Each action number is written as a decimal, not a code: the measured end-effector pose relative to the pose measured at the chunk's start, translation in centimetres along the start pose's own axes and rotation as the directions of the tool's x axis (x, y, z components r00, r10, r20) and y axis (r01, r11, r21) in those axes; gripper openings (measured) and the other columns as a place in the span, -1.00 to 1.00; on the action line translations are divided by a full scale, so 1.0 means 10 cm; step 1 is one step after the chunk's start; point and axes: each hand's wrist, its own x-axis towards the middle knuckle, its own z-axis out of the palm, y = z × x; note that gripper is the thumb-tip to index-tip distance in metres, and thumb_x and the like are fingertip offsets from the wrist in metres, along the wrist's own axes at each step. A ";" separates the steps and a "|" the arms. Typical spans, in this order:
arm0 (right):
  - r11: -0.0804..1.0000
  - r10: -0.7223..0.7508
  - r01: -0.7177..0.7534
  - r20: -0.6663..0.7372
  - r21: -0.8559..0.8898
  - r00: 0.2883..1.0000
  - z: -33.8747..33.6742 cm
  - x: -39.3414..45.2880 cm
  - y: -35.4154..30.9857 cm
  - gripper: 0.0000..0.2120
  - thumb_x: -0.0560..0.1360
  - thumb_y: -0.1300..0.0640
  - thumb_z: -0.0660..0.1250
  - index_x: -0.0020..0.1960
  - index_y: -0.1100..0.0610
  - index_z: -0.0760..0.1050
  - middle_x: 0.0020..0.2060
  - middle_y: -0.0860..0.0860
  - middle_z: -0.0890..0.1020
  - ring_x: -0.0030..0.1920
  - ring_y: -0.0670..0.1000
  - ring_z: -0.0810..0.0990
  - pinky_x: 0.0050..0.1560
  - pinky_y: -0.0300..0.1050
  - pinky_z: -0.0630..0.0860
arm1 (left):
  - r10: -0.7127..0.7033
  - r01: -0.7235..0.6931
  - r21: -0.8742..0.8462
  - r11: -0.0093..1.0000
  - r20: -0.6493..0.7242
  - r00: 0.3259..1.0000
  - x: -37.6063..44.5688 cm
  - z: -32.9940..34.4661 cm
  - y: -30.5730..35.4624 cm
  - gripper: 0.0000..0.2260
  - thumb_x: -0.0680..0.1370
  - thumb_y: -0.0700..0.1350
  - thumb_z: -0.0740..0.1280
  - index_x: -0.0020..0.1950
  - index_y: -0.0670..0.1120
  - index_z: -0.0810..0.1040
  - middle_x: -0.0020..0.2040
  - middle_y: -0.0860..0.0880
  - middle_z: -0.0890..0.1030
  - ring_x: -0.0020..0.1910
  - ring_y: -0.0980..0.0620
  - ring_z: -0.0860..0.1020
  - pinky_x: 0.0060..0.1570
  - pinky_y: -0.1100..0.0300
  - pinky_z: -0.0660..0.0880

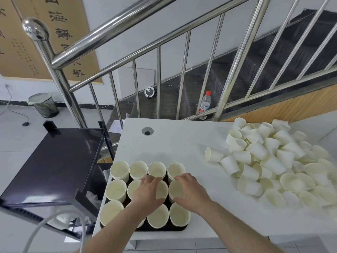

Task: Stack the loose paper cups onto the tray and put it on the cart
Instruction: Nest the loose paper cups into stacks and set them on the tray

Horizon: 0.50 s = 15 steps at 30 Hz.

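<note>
Landmark: white table (182,143). Going left to right.

Far left of table, on floor by wall: mesh waste bin (44,105) with bag liner. Steel stair railing (127,52) behind table, running up to the right.

Directly left of table, touching or just beside its left edge: dark cart (54,165), glossy top shelf bare in view, crumpled white stuff on a lower level.

On table, front-left corner: black tray (179,228) holding upright cup stacks (120,170) in a grid, four across, three rows; front row partly hidden by left forearm.

Left hand (148,190) over tray's middle row, fingers curled round the rim of the third stack (162,189), thumb on near side. Grasping it.

Right hand (188,190) just beside, curled round the fourth stack (176,189) in the same row, fingers on far rim, thumb on near rim. Grasping too. Hands close, not touching.

Back-centre of table: round cable grommet (147,131).

Behind table's back edge, on stairs: plastic water bottle (205,104), red cap, upright behind railing bars.

Right half of table: big heap of loose paper cups (273,161), mostly on their sides, some mouth-up, spilling to the right edge. One cup (212,155) lying slightly apart at heap's left end. Heap well apart from tray.
</note>
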 end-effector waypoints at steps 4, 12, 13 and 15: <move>1.000 -0.004 0.004 0.019 -0.009 1.000 0.04 0.03 0.02 -0.42 0.47 0.01 0.36 0.44 0.00 0.27 0.32 -0.05 0.32 0.32 0.00 0.33 0.12 -0.09 0.48 | -0.015 0.015 0.038 0.999 -0.001 1.000 0.00 0.03 -0.01 -0.41 0.48 0.06 0.35 0.46 0.12 0.21 0.35 0.08 0.27 0.38 0.05 0.25 0.12 0.11 0.48; 0.999 -0.039 0.039 0.019 -0.005 0.999 0.11 0.05 0.10 -0.45 0.49 0.06 0.35 0.44 0.01 0.27 0.31 -0.05 0.30 0.33 -0.01 0.30 0.12 -0.12 0.48 | -0.038 0.038 0.058 0.998 -0.007 0.999 0.01 0.06 0.03 -0.46 0.50 0.02 0.35 0.44 0.10 0.25 0.36 0.07 0.28 0.36 0.04 0.30 0.13 0.10 0.47; 0.999 -0.046 0.046 0.018 -0.002 0.999 0.11 0.05 0.10 -0.45 0.49 0.06 0.35 0.44 0.01 0.27 0.31 -0.05 0.30 0.33 -0.01 0.30 0.11 -0.12 0.48 | -0.039 0.040 0.062 0.997 -0.011 0.999 0.01 0.06 0.04 -0.46 0.50 0.02 0.35 0.44 0.10 0.25 0.36 0.08 0.28 0.36 0.04 0.30 0.13 0.10 0.47; 0.999 -0.054 0.054 0.011 0.002 0.998 0.08 0.04 0.11 -0.45 0.49 0.05 0.35 0.43 0.01 0.28 0.30 -0.05 0.29 0.32 -0.02 0.31 0.10 -0.13 0.48 | -0.044 0.045 0.064 0.997 -0.020 0.999 0.01 0.05 0.08 -0.47 0.50 0.04 0.34 0.43 0.09 0.26 0.36 0.07 0.28 0.37 0.04 0.29 0.13 0.11 0.47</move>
